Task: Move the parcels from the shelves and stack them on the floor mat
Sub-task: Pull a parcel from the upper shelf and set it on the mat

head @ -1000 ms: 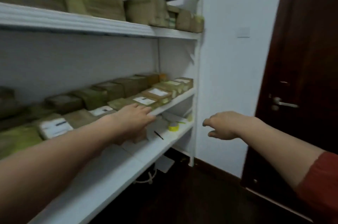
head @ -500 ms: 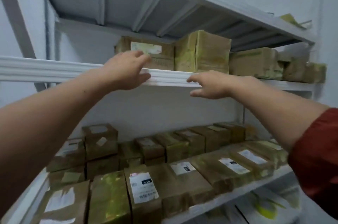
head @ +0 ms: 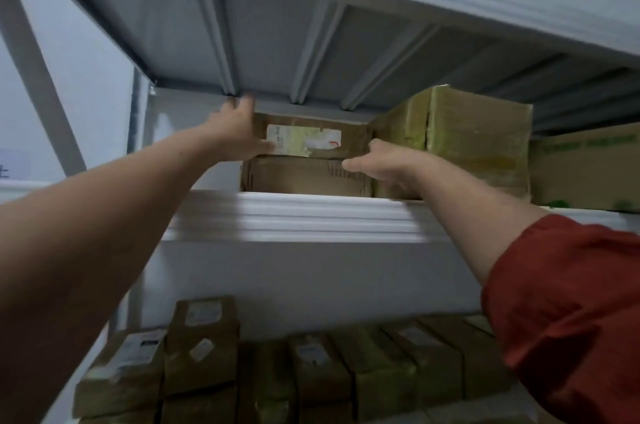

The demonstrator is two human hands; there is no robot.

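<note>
Reach shifted from shelf (head: 294, 216) edge onto top parcel (head: 311, 141). Left end held by left grip (head: 239, 133); right grip (head: 384, 164) at right end, closure cannot be told. Parcel not yet lifted off shelf; pull-out expected next.

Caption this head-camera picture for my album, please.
Left hand grips, right hand touches, the labelled top parcel on the upper shelf.

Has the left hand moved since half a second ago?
Yes. The left hand has gone from the shelf lip up and inward onto the labelled parcel.
</note>
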